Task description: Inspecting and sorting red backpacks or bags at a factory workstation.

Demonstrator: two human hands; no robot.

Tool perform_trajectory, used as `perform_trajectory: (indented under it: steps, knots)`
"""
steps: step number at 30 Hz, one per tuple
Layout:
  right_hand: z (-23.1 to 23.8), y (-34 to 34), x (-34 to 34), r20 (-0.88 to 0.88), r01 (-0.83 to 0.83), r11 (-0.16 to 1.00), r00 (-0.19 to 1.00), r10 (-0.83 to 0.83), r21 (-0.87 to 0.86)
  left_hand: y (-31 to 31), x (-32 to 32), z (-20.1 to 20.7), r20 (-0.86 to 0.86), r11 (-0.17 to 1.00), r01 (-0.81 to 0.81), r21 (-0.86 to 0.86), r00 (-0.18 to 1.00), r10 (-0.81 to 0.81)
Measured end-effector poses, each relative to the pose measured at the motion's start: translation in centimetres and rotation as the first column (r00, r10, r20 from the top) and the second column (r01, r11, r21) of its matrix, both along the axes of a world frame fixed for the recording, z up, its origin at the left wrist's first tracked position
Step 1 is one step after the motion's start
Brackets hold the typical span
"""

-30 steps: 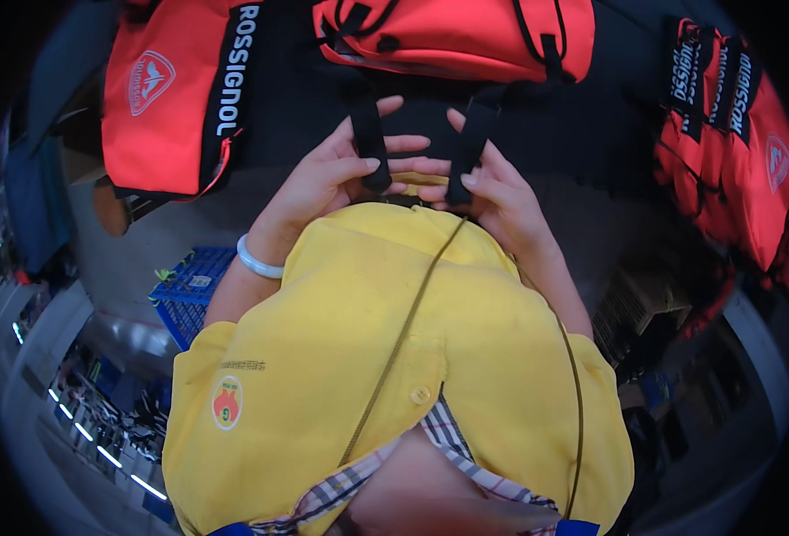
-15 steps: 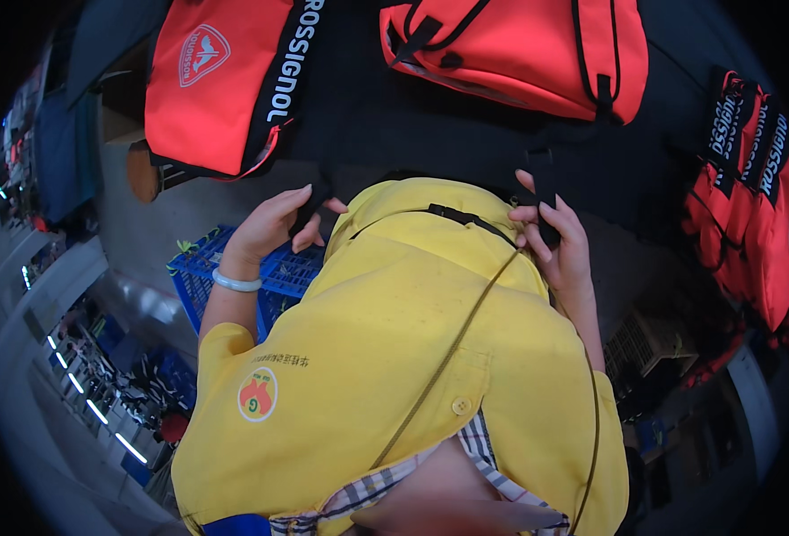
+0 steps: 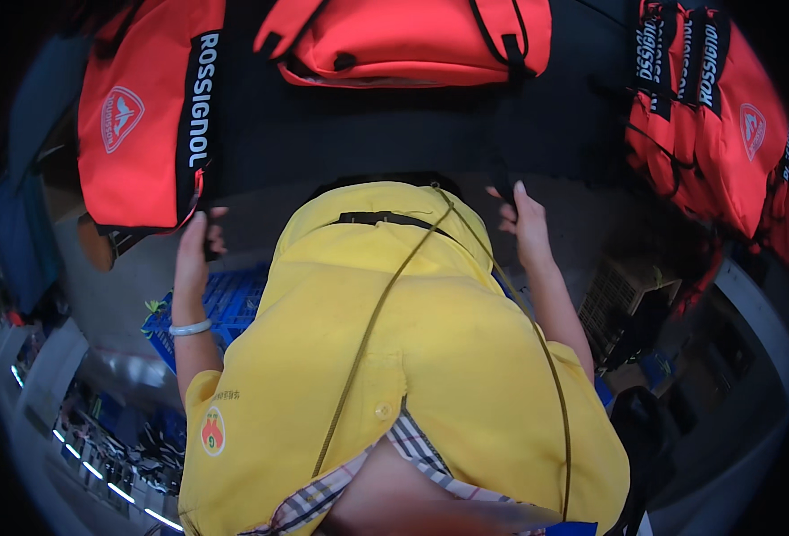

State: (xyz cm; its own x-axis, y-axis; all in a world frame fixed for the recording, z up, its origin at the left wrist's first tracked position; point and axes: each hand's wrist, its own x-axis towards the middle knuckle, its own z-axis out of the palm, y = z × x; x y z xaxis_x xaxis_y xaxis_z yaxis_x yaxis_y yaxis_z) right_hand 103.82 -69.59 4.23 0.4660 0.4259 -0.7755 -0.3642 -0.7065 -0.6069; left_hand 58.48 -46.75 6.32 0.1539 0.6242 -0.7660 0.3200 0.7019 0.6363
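Note:
My left hand (image 3: 200, 243) is closed beside the lower corner of a red bag with a black side panel (image 3: 140, 116), a short dark piece of strap showing between thumb and fingers. On the other side, my right hand (image 3: 524, 219) pinches a black strap (image 3: 501, 177) at the near edge of the dark tabletop (image 3: 350, 134). Where these straps lead is lost against the black surface. Farther back lies another red bag with black shoulder straps (image 3: 412, 40), beyond both hands.
Several red bags (image 3: 716, 134) are stacked at the far right. Blue plastic crates (image 3: 234, 299) stand low on the left, and a dark slatted crate (image 3: 622, 299) on the right. A cord (image 3: 372, 330) hangs over my yellow top.
My hands have moved apart; the left now sits by the left red bag's corner. The view has shifted, so the bags appear farther left and the right stack shows more fully.

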Motion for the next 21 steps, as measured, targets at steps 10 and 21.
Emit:
perform_trajectory:
  steps: [10, 21]
  knots:
    - [-1.4, -9.4, 10.5, 0.963, 0.093, 0.989, 0.254, 0.089, -0.116, 5.3, -4.5, -0.5, -0.782, 0.228, 0.809, 0.541, 0.385, 0.49]
    - [-4.1, 8.9, 4.1, -0.336, 0.433, 0.809, 0.889, -0.31, 0.399, 5.0, 16.0, -5.8, 0.105, 0.986, 0.153, 0.065, 0.982, -0.159]
